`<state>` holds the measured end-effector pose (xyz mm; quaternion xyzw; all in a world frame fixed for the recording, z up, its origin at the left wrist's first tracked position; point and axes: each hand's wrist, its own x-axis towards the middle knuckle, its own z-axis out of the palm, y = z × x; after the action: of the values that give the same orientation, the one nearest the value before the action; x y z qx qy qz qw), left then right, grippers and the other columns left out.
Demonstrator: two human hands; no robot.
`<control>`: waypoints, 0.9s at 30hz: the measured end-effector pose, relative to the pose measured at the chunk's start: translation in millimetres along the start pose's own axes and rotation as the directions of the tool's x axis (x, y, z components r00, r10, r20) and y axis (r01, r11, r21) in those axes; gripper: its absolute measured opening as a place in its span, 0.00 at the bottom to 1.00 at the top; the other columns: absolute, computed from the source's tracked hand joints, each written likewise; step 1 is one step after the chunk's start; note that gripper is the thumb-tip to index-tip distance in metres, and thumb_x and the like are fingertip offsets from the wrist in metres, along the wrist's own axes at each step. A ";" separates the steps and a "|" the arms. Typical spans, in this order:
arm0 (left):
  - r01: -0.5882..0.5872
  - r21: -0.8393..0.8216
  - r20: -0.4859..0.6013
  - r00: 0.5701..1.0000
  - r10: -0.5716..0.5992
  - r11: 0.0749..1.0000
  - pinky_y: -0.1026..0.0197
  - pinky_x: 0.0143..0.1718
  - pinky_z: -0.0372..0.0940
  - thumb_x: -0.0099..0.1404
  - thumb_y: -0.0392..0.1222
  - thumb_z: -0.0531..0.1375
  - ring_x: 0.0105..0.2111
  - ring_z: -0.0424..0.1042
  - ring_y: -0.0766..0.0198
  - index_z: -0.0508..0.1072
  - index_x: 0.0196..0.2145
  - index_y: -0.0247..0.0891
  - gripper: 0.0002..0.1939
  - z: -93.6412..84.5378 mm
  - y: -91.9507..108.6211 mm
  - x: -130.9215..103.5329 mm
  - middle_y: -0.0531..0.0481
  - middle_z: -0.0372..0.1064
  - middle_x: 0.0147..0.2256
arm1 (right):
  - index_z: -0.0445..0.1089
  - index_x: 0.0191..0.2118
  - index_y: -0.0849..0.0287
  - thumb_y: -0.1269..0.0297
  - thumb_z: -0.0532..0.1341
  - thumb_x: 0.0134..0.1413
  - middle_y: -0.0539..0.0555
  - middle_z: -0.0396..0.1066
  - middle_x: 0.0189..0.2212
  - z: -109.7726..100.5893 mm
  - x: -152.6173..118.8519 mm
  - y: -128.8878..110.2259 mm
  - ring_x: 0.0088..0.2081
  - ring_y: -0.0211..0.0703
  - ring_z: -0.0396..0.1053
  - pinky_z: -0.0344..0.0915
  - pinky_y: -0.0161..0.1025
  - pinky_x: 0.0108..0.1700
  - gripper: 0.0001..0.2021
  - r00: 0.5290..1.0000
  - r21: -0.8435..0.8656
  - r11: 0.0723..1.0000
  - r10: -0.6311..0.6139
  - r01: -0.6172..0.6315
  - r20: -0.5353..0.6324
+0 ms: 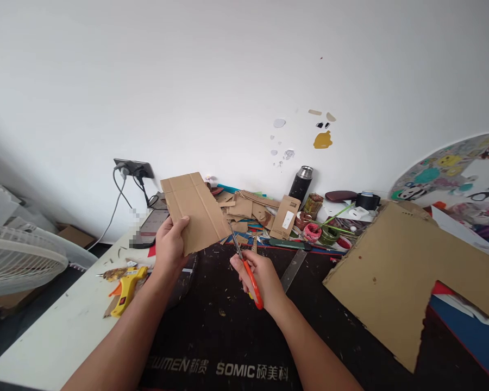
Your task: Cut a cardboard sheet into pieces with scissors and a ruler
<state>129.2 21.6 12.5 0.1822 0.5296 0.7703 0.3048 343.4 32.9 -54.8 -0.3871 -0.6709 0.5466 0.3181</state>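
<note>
My left hand [171, 241] grips a flat, roughly rectangular piece of cardboard [198, 217] by its left edge, thumb on the front face. Faint crease lines run across the piece, which is held up above the black desk mat. In my right hand [261, 274] is a pair of scissors [253, 285] with orange-red handles. Their blades point up and to the left, touching or very close to the cardboard's lower right corner; whether they bite into it I cannot tell. Part of the handles is hidden by my fingers.
Cardboard scraps [244, 209] are heaped at the back, beside a black thermos [300, 183] and paint jars [313, 232]. A metal ruler [293, 270] lies right of my hand. A yellow glue gun [127, 290] sits at left near a fan [20, 260]. Large cardboard [391, 277] covers the right.
</note>
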 end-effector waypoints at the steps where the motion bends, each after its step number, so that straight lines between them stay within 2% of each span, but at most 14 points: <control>1: 0.000 0.002 0.004 1.000 0.000 1.000 0.54 0.32 0.72 0.44 0.48 0.72 0.29 0.77 0.52 0.77 0.33 0.39 0.19 -0.2 0.1 0.3 0.50 0.78 0.28 | 0.75 0.41 0.56 0.38 0.64 0.64 0.47 0.64 0.21 -0.1 0.1 0.6 0.18 0.37 0.63 0.58 0.34 0.21 0.23 1.000 -0.003 1.000 0.001 -0.001 0.001; 8: 0.010 0.011 -0.013 1.000 -0.010 1.000 0.57 0.28 0.69 0.44 0.47 0.71 0.28 0.76 0.53 0.77 0.33 0.39 0.17 -2.4 2.3 3.5 0.51 0.76 0.27 | 0.75 0.39 0.56 0.36 0.65 0.62 0.46 0.63 0.21 -0.3 -0.5 -3.0 0.17 0.37 0.63 0.60 0.34 0.19 0.24 1.000 0.021 0.999 0.024 -0.024 -0.006; 15: -0.010 0.041 0.009 1.000 0.010 0.999 0.55 0.31 0.71 0.46 0.48 0.71 0.31 0.78 0.50 0.77 0.33 0.40 0.17 -2.7 2.9 2.4 0.51 0.75 0.27 | 0.75 0.40 0.55 0.37 0.64 0.64 0.46 0.65 0.21 -0.9 -0.6 -0.1 0.17 0.37 0.64 0.58 0.34 0.20 0.23 1.000 0.001 1.000 0.006 -0.006 -0.006; 21: -0.007 0.040 0.003 1.000 0.007 0.999 0.56 0.30 0.70 0.45 0.48 0.71 0.31 0.77 0.50 0.78 0.34 0.39 0.18 -2.7 3.9 0.8 0.50 0.77 0.29 | 0.75 0.39 0.55 0.36 0.62 0.65 0.47 0.64 0.21 -1.1 -0.9 1.1 0.17 0.37 0.64 0.58 0.34 0.21 0.25 1.000 0.004 1.000 0.001 -0.001 0.013; 27: -0.008 0.056 0.022 1.000 0.007 0.998 0.56 0.30 0.69 0.46 0.48 0.71 0.32 0.77 0.49 0.76 0.33 0.40 0.17 -2.7 3.7 0.9 0.51 0.74 0.27 | 0.75 0.38 0.55 0.34 0.62 0.64 0.47 0.64 0.21 -1.0 -1.3 -0.6 0.17 0.38 0.64 0.57 0.35 0.21 0.25 1.000 0.005 1.000 -0.002 0.002 0.010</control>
<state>125.9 19.3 14.9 0.2009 0.5469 0.7543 0.3025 344.8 32.3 -54.1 -0.3829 -0.6717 0.5498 0.3161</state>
